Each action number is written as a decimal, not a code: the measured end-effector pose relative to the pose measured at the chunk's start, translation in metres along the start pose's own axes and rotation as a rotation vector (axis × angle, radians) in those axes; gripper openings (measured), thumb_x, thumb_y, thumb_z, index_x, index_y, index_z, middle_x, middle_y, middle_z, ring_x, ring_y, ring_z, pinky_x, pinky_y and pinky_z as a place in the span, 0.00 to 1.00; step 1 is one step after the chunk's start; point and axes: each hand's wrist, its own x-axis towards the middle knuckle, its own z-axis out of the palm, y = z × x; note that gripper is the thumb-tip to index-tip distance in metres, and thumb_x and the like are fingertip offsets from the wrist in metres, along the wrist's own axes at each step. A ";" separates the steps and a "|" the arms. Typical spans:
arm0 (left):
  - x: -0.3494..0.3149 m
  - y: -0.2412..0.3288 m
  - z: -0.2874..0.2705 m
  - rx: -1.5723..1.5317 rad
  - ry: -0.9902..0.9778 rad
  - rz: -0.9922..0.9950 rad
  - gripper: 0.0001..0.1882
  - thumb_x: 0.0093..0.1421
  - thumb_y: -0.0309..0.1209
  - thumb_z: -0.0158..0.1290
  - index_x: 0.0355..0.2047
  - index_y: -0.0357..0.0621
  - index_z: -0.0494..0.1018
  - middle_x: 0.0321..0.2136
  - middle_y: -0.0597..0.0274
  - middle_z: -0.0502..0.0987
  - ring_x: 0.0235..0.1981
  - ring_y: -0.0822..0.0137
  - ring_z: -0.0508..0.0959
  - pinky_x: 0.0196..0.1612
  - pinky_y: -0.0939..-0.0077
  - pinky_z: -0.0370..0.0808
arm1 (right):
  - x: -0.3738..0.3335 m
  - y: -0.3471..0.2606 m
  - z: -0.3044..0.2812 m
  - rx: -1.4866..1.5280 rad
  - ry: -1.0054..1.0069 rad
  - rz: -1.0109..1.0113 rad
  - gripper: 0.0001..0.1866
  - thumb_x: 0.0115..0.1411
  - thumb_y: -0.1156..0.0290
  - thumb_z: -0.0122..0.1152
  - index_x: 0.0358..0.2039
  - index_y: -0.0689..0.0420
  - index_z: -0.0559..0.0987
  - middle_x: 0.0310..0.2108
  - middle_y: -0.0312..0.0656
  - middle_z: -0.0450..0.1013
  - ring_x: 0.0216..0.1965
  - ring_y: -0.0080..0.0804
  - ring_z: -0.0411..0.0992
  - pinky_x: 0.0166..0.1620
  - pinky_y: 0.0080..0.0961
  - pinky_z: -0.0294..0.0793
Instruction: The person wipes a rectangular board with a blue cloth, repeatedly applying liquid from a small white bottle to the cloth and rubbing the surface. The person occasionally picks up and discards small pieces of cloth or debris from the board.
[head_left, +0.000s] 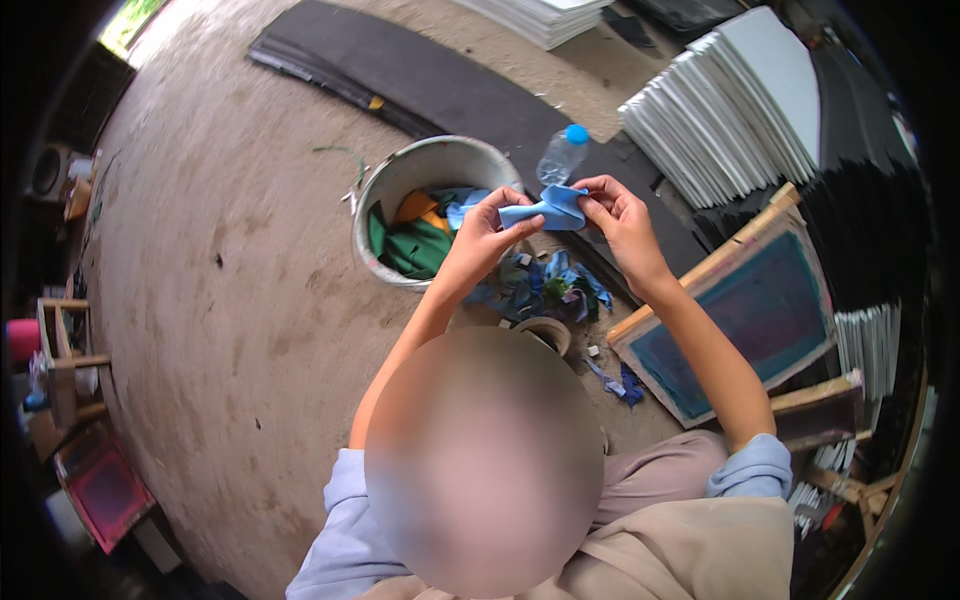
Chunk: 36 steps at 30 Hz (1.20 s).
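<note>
Pinching opposite ends of a folded light-blue cloth piece (562,212), both hands have their thumbs and fingertips nearly closed, with only the fabric between them. It stretches from the left hand (486,225), just over the bucket's right rim in this view, to the right hand (626,218). The fingertips cover its ends, its folds hide part of its surface, and its full outline is hard to make out. The left hand's remaining fingers are partly hidden, while those of the right curl loosely above its thumb.

Directly beyond the cloth, a clear plastic bottle (562,158) with a blue cap shows, its lower end masked by the fabric. The grey bucket (427,162) sits left of the hands; green cloth (410,246) and orange cloth (420,208) lie inside, partly blocked by the left hand and wrist. Below the hands, a tangled heap of blue scraps (522,287) is too jumbled to separate piece by piece. A small round container (548,332) is cut off by a blurred disc (485,465), which conceals the lower middle.

Crowding the right side are a wood-framed screen (755,310), partly behind the right forearm, and a stack of white sheets (715,115). A long black slab (400,65) borders the far side. Left of the bucket, brown floor (230,270) gives the widest open room, reaching toward the dark, curved picture edge.
</note>
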 end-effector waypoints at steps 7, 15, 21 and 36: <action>0.012 0.026 0.137 -0.124 -0.256 -0.036 0.13 0.57 0.21 0.56 0.41 0.40 0.66 0.34 0.65 0.74 0.37 0.77 0.75 0.38 0.82 0.75 | -0.114 -0.004 -0.089 0.639 0.082 0.083 0.19 0.65 0.62 0.51 0.50 0.61 0.69 0.45 0.40 0.71 0.45 0.26 0.71 0.54 0.28 0.69; -0.005 -0.021 0.291 0.428 -0.705 -0.131 0.24 0.56 0.22 0.54 0.53 0.45 0.64 0.40 0.59 0.72 0.37 0.74 0.75 0.42 0.77 0.73 | -0.236 0.099 -0.166 0.813 0.646 0.118 0.15 0.60 0.67 0.60 0.45 0.58 0.73 0.41 0.35 0.72 0.44 0.24 0.70 0.50 0.30 0.69; 0.008 -0.097 0.318 0.573 -0.611 -0.117 0.25 0.57 0.25 0.55 0.55 0.45 0.63 0.45 0.60 0.67 0.35 0.74 0.71 0.37 0.80 0.72 | -0.289 0.167 -0.292 0.325 1.383 -0.126 0.18 0.58 0.65 0.62 0.41 0.65 0.72 0.38 0.40 0.72 0.37 0.27 0.71 0.42 0.23 0.70; 0.067 -0.125 0.313 0.693 -0.284 0.107 0.22 0.59 0.21 0.51 0.54 0.45 0.64 0.44 0.62 0.65 0.34 0.76 0.67 0.40 0.80 0.70 | -0.233 0.213 -0.338 -1.234 0.754 -0.388 0.34 0.59 0.66 0.56 0.64 0.56 0.57 0.66 0.44 0.52 0.66 0.37 0.51 0.67 0.41 0.49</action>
